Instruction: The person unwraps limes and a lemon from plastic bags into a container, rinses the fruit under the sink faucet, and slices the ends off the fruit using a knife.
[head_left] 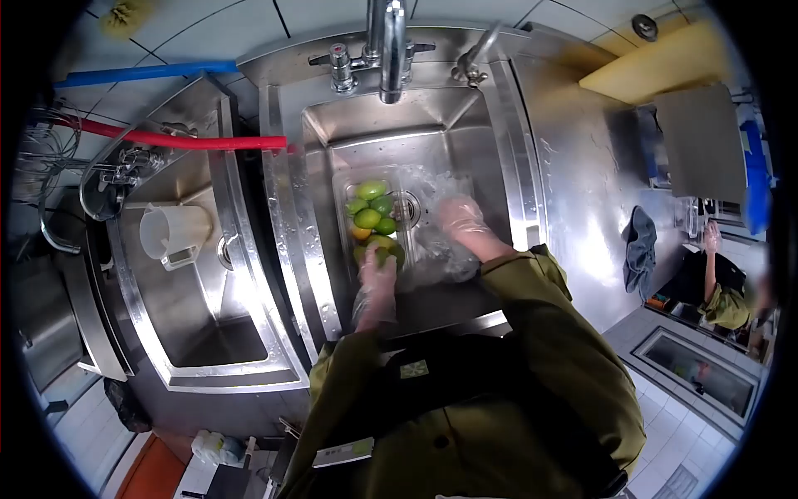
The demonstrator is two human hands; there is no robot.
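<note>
Both my hands wear thin clear gloves and are down in the middle sink (391, 150). My left hand (378, 287) has its fingers closed around a larger green fruit (387, 246), at the near end of a clear plastic container (340, 187). Several green limes (371, 190) and a yellow-orange citrus fruit (360, 233) lie in that container, just beyond the hand. On the right, my right hand (464, 219) is closed on a crumpled clear plastic bag (436, 254). Its fingertips are partly hidden by the plastic.
A faucet (392, 75) overhangs the sink's back edge. In the left sink stands a clear measuring jug (176, 233). A red hose (199, 142) crosses toward the middle sink. A dark cloth (640, 249) lies on the right counter (582, 183). Another person (721, 283) works at far right.
</note>
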